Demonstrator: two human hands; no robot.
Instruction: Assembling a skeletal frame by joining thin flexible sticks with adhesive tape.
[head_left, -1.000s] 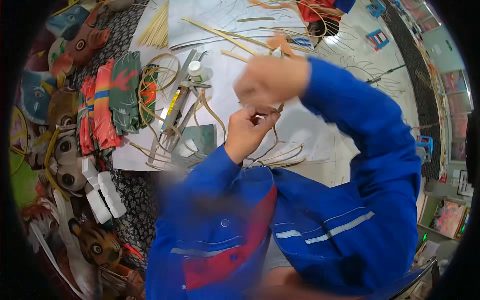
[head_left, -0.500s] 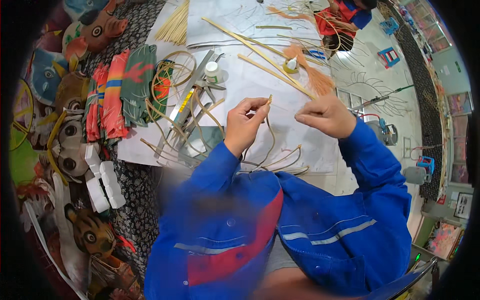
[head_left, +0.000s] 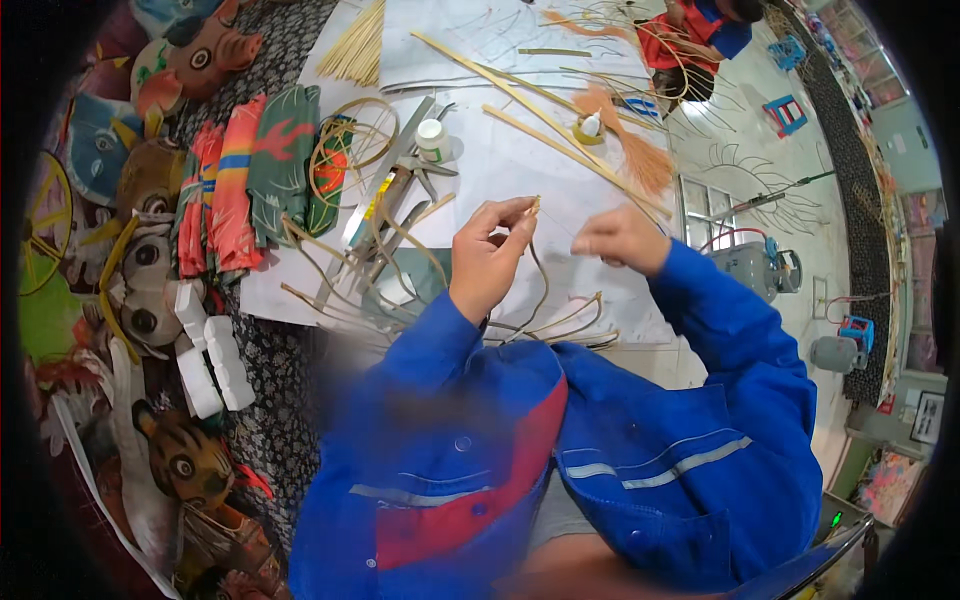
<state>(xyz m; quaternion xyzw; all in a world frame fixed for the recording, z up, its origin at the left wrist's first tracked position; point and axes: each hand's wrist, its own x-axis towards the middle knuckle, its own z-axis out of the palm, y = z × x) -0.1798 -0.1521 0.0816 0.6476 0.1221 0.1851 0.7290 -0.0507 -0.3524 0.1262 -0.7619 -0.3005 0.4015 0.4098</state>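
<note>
My left hand (head_left: 485, 258) is closed in a pinch on the tip of a thin brown cane strip (head_left: 542, 285), which curves down from the fingertips toward my jacket. Pale yellowish wrapping shows at the pinched tip. To its right, my right hand (head_left: 625, 240) hangs in the air over the white table, fingers drawn together and slightly blurred. A very faint thin line runs between the hands; whether my right fingers hold it I cannot make out. More bent cane strips (head_left: 565, 318) spread from a frame near my lap, partly hidden by my left arm.
Pliers (head_left: 425, 170), a steel ruler (head_left: 375, 205) and a white jar (head_left: 431, 141) lie left of my hands. Bamboo strips (head_left: 545, 112), orange fibres (head_left: 640, 150) and a small glue bottle (head_left: 589, 126) are beyond. Painted animal masks (head_left: 185, 465) line the left. Another person (head_left: 690, 45) sits far right.
My right hand has moved left and slightly down, closer to my left hand. The left hand keeps its pinch on the cane strip, nearly in place. The view has shifted slightly.
</note>
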